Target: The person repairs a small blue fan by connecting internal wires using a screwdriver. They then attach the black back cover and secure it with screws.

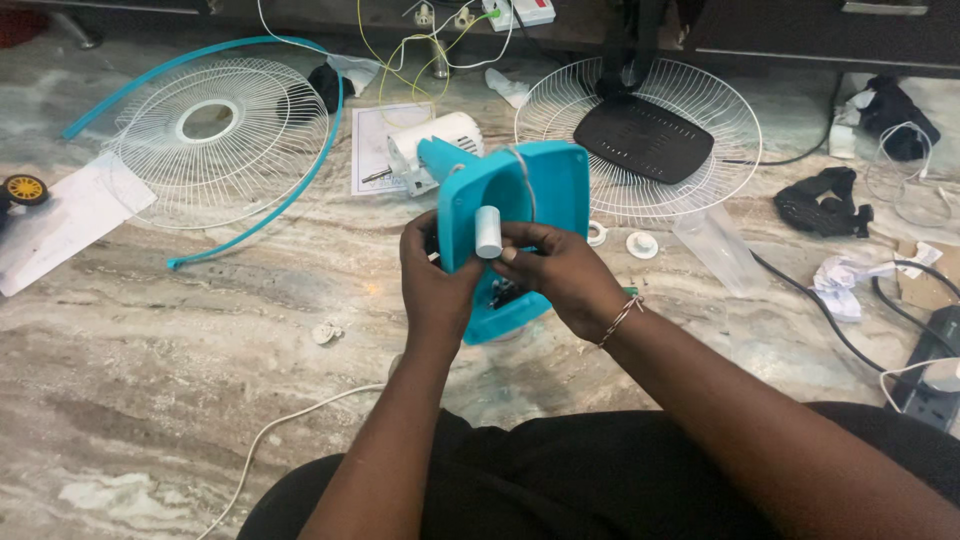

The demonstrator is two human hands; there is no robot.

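Note:
A turquoise plastic fan housing is held upright over the marbled floor between both my hands. My left hand grips its left edge and lower part. My right hand presses against its front, fingertips on a small white cylindrical knob that sticks out of the housing. A thin white wire runs over the housing's top. The white fan motor lies just behind it.
A white wire fan grille with a turquoise rim ring lies far left. Another grille with a black base plate lies far right. Papers, small white caps, a clear plastic bag, black cloth, cables and a power strip are scattered around.

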